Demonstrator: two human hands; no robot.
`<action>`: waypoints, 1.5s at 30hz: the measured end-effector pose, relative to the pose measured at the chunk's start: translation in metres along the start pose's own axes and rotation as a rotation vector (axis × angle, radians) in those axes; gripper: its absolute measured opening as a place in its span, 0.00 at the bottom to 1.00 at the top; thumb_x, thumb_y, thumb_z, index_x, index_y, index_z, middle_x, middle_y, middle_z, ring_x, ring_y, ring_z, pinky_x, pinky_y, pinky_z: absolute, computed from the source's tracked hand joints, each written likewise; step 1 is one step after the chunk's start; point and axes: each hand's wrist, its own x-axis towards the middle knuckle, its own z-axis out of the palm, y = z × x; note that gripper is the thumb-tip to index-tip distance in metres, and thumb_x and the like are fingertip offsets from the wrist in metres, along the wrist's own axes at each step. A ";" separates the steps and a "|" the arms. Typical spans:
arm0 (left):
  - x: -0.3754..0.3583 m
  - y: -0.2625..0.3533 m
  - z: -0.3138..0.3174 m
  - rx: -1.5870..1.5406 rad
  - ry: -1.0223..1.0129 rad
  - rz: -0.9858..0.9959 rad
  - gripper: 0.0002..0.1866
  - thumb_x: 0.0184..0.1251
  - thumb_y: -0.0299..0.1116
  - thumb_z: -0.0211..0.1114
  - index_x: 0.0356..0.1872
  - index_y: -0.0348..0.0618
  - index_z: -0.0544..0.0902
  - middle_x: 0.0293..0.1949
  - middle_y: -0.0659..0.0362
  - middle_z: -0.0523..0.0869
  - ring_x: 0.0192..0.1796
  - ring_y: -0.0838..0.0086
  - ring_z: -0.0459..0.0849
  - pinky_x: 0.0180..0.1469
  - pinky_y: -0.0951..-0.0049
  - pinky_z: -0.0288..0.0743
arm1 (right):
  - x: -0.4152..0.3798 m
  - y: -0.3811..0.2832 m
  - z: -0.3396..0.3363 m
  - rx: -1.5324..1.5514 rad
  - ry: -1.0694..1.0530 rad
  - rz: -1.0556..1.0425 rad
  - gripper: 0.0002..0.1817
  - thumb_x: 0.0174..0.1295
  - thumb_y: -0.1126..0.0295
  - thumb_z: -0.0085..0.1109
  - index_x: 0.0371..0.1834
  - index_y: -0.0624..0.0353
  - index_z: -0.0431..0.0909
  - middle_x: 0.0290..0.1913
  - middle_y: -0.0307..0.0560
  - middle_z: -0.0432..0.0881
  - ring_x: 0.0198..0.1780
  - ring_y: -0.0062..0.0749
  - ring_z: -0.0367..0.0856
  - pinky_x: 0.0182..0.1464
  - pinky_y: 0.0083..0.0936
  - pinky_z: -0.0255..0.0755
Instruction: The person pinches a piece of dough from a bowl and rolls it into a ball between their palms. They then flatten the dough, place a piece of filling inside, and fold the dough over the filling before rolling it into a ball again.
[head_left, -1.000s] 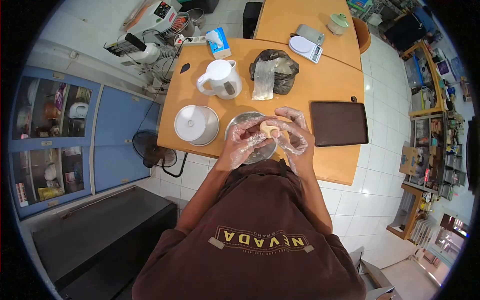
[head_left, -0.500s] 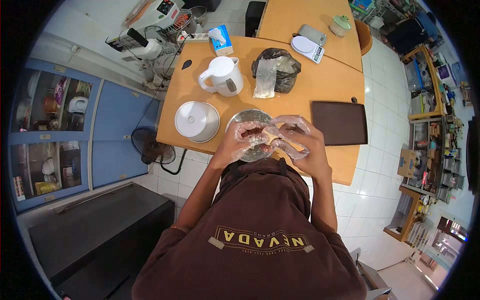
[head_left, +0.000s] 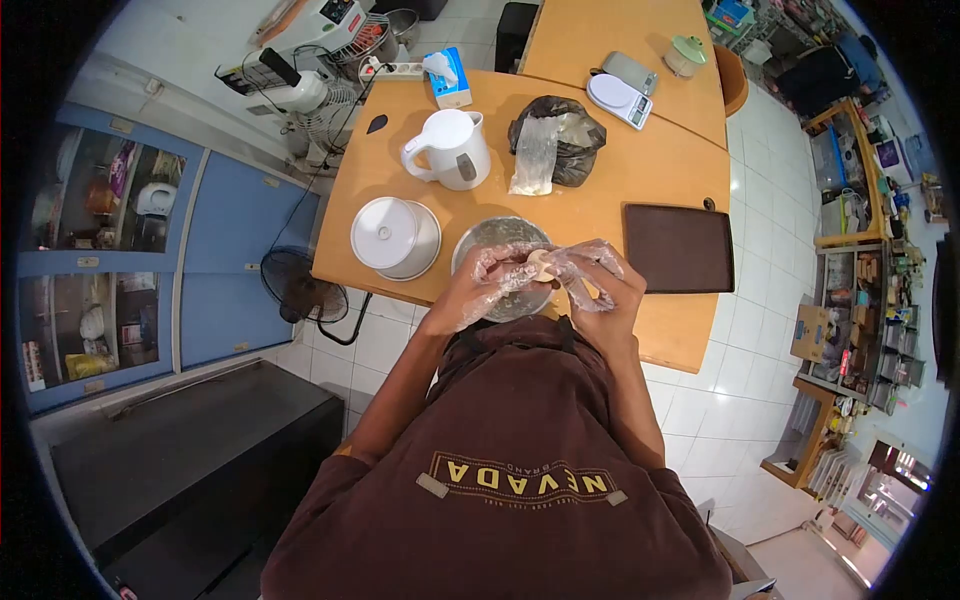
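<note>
Both hands wear clear plastic gloves smeared with white. Between them, above the metal bowl (head_left: 478, 237), is a small pale piece of dough (head_left: 541, 266). My left hand (head_left: 492, 281) is closed around its left side with curled fingers. From the right, my right hand (head_left: 602, 279) pinches the same piece, its fingers bent over it. The hands cover much of the bowl, which stands at the table's near edge. What lies in the bowl is mostly hidden.
A white lidded tub (head_left: 394, 238) stands left of the bowl, a white jug (head_left: 455, 152) behind. A black plastic bag (head_left: 577, 150) with a clear bag lies farther back. To the right is a dark brown tray (head_left: 679, 248); a white scale (head_left: 620, 97) is at the back.
The right hand's fingers have drawn together from a wider spread, closing in on the dough piece. The left hand stays nearly in place. The view has shifted slightly.
</note>
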 end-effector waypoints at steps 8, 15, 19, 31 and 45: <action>-0.001 -0.004 0.000 -0.169 0.027 -0.073 0.21 0.77 0.32 0.67 0.62 0.27 0.80 0.58 0.49 0.86 0.59 0.69 0.86 0.62 0.64 0.85 | 0.009 -0.007 -0.005 0.035 -0.027 0.093 0.13 0.57 0.82 0.73 0.46 0.65 0.89 0.45 0.55 0.90 0.45 0.43 0.90 0.49 0.31 0.82; -0.002 -0.012 0.001 -0.215 0.064 -0.018 0.19 0.75 0.27 0.68 0.61 0.27 0.81 0.56 0.49 0.87 0.56 0.70 0.87 0.58 0.67 0.85 | 0.007 -0.008 -0.008 -0.015 -0.093 0.051 0.15 0.55 0.81 0.74 0.47 0.64 0.90 0.47 0.54 0.90 0.47 0.45 0.90 0.51 0.32 0.82; -0.001 -0.013 0.004 -0.137 0.119 -0.036 0.20 0.73 0.25 0.69 0.62 0.27 0.80 0.57 0.49 0.87 0.56 0.69 0.87 0.58 0.68 0.84 | 0.011 -0.012 -0.010 -0.037 -0.141 0.027 0.17 0.53 0.82 0.73 0.48 0.63 0.90 0.49 0.53 0.90 0.49 0.45 0.89 0.53 0.33 0.82; -0.001 -0.003 0.000 -0.201 0.004 -0.132 0.25 0.76 0.28 0.67 0.70 0.27 0.76 0.65 0.48 0.83 0.63 0.66 0.85 0.69 0.64 0.81 | 0.013 -0.005 -0.016 -0.028 -0.111 0.027 0.18 0.51 0.82 0.75 0.48 0.63 0.89 0.46 0.56 0.89 0.47 0.48 0.90 0.50 0.35 0.82; 0.007 -0.002 0.005 -0.174 0.058 0.044 0.25 0.77 0.25 0.65 0.72 0.31 0.75 0.65 0.50 0.84 0.64 0.68 0.84 0.68 0.65 0.79 | 0.009 -0.023 -0.001 -0.115 -0.079 0.050 0.37 0.54 0.80 0.72 0.71 0.67 0.74 0.53 0.63 0.87 0.53 0.57 0.84 0.57 0.44 0.76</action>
